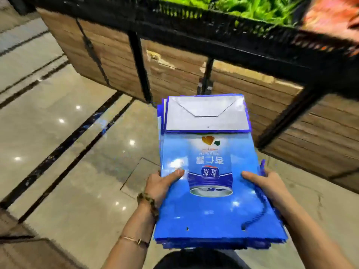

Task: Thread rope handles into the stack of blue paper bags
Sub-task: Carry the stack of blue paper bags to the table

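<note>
A stack of flat blue paper bags (209,210) is held level in front of me, the top bag printed with a can picture and its grey folded bottom at the far end. My left hand (163,185) grips the stack's left edge, thumb on top. My right hand (268,183) grips the right edge, thumb on top. A blue rope handle (261,208) runs from under my right hand along the right side into a punched hole near the front edge. A second hole (187,228) at front left has no rope in it.
A wood-panelled planter (174,70) with black metal frame stands just beyond the bags, green plants (242,6) on top. Glossy marble floor (58,142) with dark inlay strips spreads to the left. My dark-clothed lap (194,259) sits below the stack.
</note>
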The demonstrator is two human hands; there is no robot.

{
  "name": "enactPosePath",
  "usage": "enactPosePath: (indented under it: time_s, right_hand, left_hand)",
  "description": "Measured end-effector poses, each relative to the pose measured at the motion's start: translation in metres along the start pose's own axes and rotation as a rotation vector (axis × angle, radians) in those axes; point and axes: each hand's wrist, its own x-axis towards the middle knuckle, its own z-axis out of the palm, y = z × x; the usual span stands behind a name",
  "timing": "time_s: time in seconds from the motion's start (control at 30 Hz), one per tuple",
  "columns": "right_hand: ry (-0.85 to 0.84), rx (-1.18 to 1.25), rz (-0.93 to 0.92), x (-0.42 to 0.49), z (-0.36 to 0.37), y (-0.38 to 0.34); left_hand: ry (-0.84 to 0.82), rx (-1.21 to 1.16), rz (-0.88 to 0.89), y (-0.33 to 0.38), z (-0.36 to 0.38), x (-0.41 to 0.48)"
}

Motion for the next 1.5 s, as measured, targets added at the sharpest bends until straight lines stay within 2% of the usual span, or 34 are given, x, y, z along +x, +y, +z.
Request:
enactPosePath:
  time_s: [0.17,0.4,0.5,0.57,0.7,0.83,1.03,1.2,1.43,1.5]
  right_hand:
    - [0.249,0.215,-0.022,-0.004,-0.132,-0.005]
    - [0.698,0.453,-0.073,-0.032,-0.290,0.010]
    - [0.827,0.543,-0.086,-0.047,-0.323,0.016]
    - [1.019,0.622,-0.073,-0.063,-0.364,0.032]
    - [1.238,0.706,0.005,-0.078,-0.418,0.053]
    - [1.407,0.848,-0.009,-0.097,-0.462,0.067]
    - [1.548,1.034,-0.023,-0.126,-0.520,0.081]
    - [1.611,1.066,-0.010,-0.167,-0.589,0.108]
    - [1.623,1.136,-0.069,-0.249,-0.736,0.170]
    - [1.607,1.183,-0.085,-0.275,-0.778,0.187]
  left_hand:
    - [-0.293,0.148,-0.011,0.011,0.157,0.021]
    - [-0.698,0.414,-0.031,-0.011,0.378,0.020]
    - [-0.827,0.512,-0.028,-0.022,0.440,0.014]
    - [-0.979,0.626,-0.045,-0.044,0.507,-0.002]
    - [-1.182,0.745,-0.071,-0.068,0.600,-0.030]
    - [-1.398,0.849,-0.100,-0.100,0.686,-0.065]
    - [-1.590,0.985,-0.021,-0.153,0.776,-0.123]
    - [-1.683,1.092,-0.017,-0.206,0.838,-0.187]
    - [-1.660,1.130,-0.022,-0.310,0.938,-0.310]
    - [-1.654,1.147,-0.081,-0.336,0.966,-0.348]
